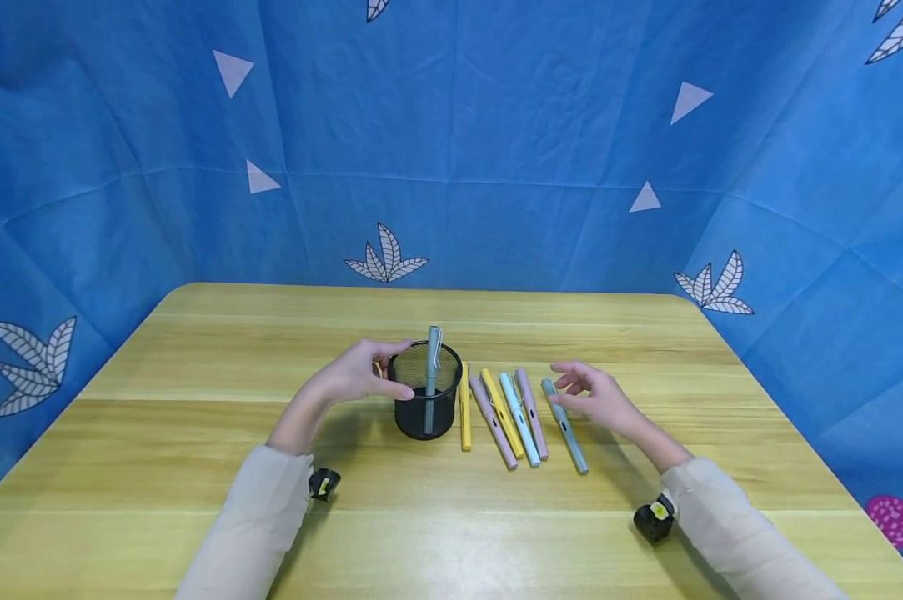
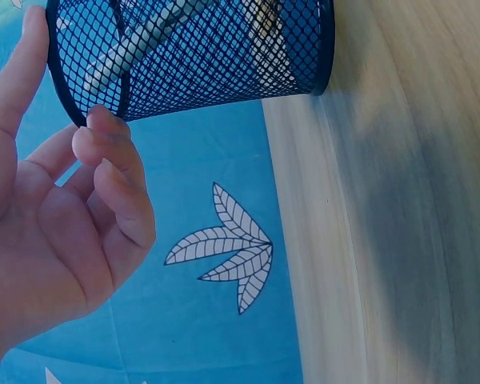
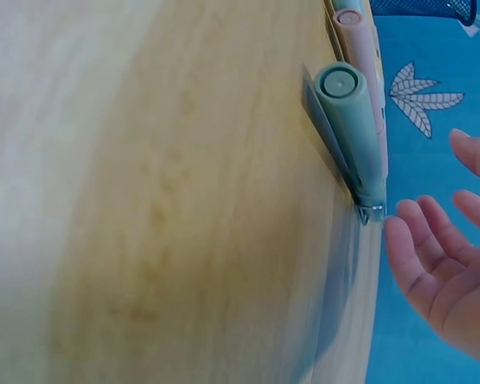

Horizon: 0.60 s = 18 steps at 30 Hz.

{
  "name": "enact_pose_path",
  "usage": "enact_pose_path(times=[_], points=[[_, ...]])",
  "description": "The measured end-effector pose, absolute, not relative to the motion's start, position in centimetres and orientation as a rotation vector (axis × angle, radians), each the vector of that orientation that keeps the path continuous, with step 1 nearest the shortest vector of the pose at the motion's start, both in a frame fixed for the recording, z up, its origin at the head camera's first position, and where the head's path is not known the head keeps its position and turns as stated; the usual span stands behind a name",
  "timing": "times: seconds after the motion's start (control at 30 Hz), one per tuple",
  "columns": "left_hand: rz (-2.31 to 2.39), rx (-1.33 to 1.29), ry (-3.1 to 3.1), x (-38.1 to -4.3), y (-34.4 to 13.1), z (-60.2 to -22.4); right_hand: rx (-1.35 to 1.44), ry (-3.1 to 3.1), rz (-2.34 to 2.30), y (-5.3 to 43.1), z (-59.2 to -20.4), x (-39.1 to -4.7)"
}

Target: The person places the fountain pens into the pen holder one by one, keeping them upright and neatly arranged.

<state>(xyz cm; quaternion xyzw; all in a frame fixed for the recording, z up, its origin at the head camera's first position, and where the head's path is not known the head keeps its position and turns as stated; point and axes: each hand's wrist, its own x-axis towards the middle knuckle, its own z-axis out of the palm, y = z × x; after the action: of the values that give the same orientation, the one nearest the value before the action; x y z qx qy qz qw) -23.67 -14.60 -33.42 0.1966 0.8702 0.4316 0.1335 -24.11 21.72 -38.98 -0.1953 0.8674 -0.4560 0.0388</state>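
Note:
A black mesh pen holder (image 1: 425,417) stands upright on the table, with one grey-green pen (image 1: 432,367) leaning inside it. My left hand (image 1: 357,371) holds the holder by its rim from the left; the left wrist view shows the thumb and fingertips at the rim of the mesh holder (image 2: 200,64). On the right, a teal pen (image 1: 567,429) lies on the table, its far end beside my right hand (image 1: 589,396). That hand's fingers are loosely bent and hold nothing. In the right wrist view the fingertips are close to the far end of the teal pen (image 3: 352,132).
Between the holder and the teal pen lie a yellow pen (image 1: 465,408), a mauve pen (image 1: 494,422), another yellow pen (image 1: 502,414), a light blue pen (image 1: 520,419) and a purple pen (image 1: 532,414). A blue patterned cloth (image 1: 451,125) hangs behind the wooden table (image 1: 451,533).

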Motion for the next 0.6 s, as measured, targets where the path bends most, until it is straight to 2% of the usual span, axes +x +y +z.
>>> enact_pose_path(times=[0.6], points=[[1.267, 0.595, 2.514, -23.63, -14.63, -33.30, -0.547, 2.536, -1.281, 22.29, -38.81, -24.90]])
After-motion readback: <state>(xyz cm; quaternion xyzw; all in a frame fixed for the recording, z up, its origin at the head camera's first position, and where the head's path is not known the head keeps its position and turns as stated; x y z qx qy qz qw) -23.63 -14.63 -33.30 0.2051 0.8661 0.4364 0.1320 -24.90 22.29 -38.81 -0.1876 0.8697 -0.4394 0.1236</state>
